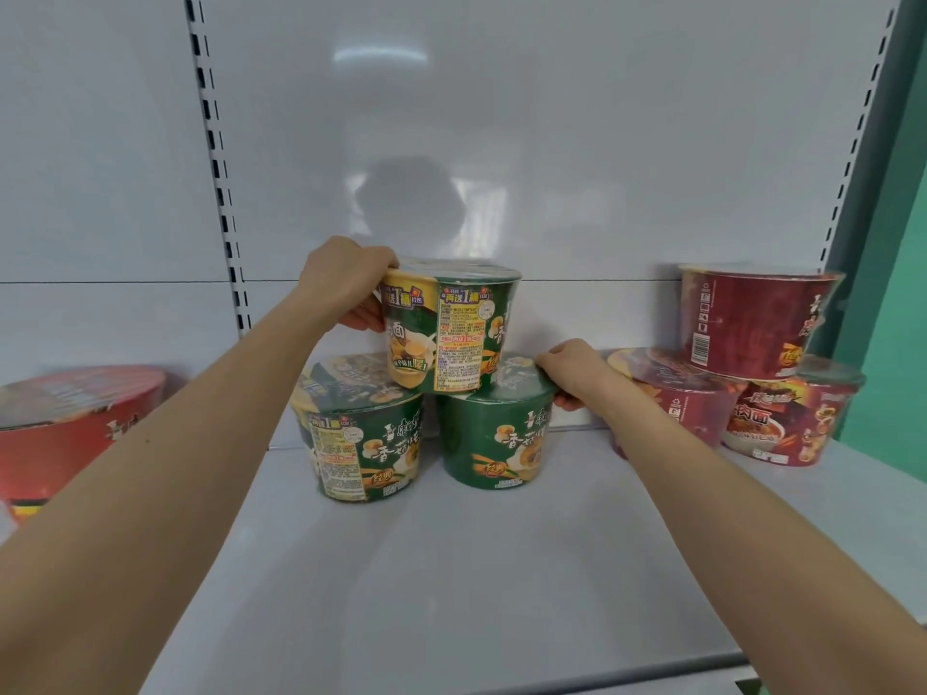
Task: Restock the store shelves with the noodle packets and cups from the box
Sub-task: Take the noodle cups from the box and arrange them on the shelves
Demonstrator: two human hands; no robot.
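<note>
The shelf point(451, 569) bears a red cup stack point(752, 323) at 3 o'clock; centrally the top green cup point(451, 328) rests on the left green cup point(361, 438) and right green cup point(496, 443); the left hand point(346, 280) has its fingers grasping the top one's rim at 9 o'clock; the right hand point(572, 373) has its fingers grasping the right one's at 3 o'clock.

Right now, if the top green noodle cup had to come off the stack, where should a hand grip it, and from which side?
Probably at the wide rim of the top green cup, from the left, where the left hand grips it. It tapers downward and its base straddles the lower left cup and lower right cup, so lift straight up.
</note>
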